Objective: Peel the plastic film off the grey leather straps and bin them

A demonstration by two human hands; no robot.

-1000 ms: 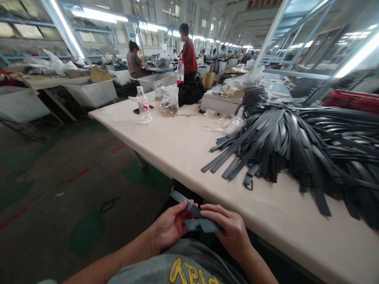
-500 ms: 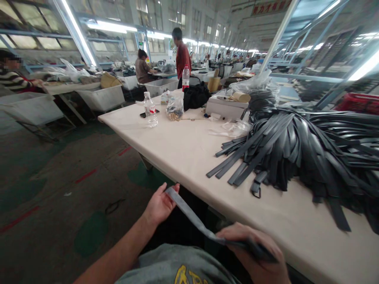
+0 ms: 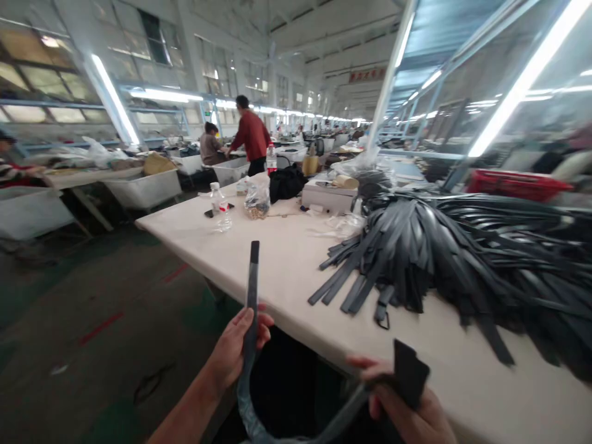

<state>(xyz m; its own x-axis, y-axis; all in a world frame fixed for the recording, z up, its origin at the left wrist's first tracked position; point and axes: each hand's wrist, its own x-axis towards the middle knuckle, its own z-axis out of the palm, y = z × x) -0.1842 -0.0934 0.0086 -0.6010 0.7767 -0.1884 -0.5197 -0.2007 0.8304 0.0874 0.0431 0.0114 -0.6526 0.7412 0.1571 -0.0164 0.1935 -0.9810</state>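
My left hand [image 3: 238,345] is closed around a dark grey strap [image 3: 252,280], whose flat end sticks up above the fingers. From there the strap sags in a loop near my body and rises to my right hand [image 3: 407,410]. That hand is shut on the strap's other part, blurred a little by motion. A wider black flat piece [image 3: 411,373] stands out of the right hand; how it joins the strap is hidden. On the table beyond lies a big heap of similar black straps [image 3: 416,246], one with a metal loop [image 3: 383,320] at its end.
The pale table [image 3: 203,246] holds a water bottle [image 3: 221,209], a phone, a clear bag of small parts [image 3: 257,200], a black bag [image 3: 284,182] and a white box [image 3: 329,194]. A red crate [image 3: 515,184] stands at right. Other people work further back.
The strap's end has swung upright in my left hand, and its middle now sags into a loop. The black piece in my right hand has come up. The camera view has tilted upward and turned right.
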